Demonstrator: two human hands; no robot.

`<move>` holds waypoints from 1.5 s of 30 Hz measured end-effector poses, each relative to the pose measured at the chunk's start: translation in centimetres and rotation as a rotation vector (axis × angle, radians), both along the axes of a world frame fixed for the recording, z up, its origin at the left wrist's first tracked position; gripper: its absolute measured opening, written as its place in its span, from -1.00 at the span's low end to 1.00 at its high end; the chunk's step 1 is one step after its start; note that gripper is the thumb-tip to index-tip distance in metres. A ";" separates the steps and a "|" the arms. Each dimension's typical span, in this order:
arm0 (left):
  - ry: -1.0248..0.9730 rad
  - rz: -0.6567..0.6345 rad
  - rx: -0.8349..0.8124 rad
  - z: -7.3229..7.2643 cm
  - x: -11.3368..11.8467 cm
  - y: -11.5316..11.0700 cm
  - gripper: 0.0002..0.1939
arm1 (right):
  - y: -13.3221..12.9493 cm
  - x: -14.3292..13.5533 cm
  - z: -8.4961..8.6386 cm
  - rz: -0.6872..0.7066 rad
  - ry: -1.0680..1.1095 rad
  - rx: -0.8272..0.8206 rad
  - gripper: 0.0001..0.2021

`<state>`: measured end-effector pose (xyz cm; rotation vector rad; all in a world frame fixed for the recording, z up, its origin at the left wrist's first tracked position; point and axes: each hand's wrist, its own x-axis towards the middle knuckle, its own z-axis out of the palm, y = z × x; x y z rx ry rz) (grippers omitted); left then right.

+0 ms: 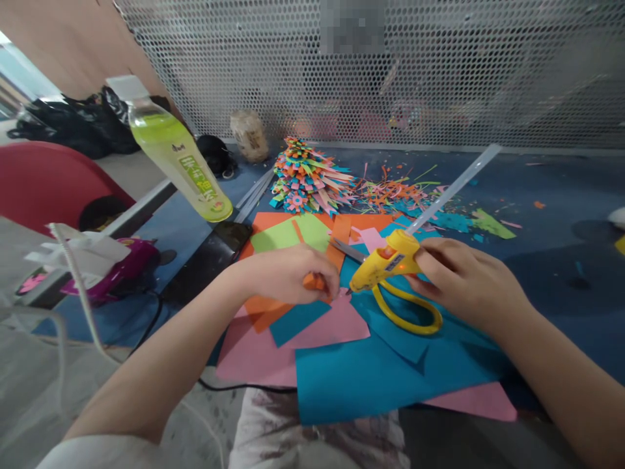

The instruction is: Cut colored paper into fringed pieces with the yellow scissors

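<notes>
My right hand is wrapped round a yellow glue gun, a clear glue stick sticking out of its back. The nozzle points down-left, close to the fingertips of my left hand. Those fingers are pinched on a small orange paper piece; a bit of pink paper shows at their tips. Scissors with yellow handles lie under the glue gun. Beneath both hands spread blue paper, pink paper and orange paper.
Behind the sheets stands a multicoloured paper cone, with paper scraps to its right. A green drink bottle, a black phone-like slab and a purple object are at the left. A perforated metal panel rises behind.
</notes>
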<state>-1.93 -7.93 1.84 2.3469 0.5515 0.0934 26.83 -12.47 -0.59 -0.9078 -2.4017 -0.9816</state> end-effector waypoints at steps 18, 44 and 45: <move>-0.010 0.020 -0.027 0.1 -0.1 0.0 -0.79 | 0.5 1.2 0.0 -0.019 0.130 -0.108 -0.80; -0.129 0.082 -0.176 -1.3 0.2 0.3 -0.70 | 1.8 4.7 0.5 -0.415 0.537 -0.206 -0.59; -0.136 0.084 -0.181 -1.4 0.1 0.4 -0.70 | 2.2 5.1 0.6 -0.550 0.605 -0.272 -0.58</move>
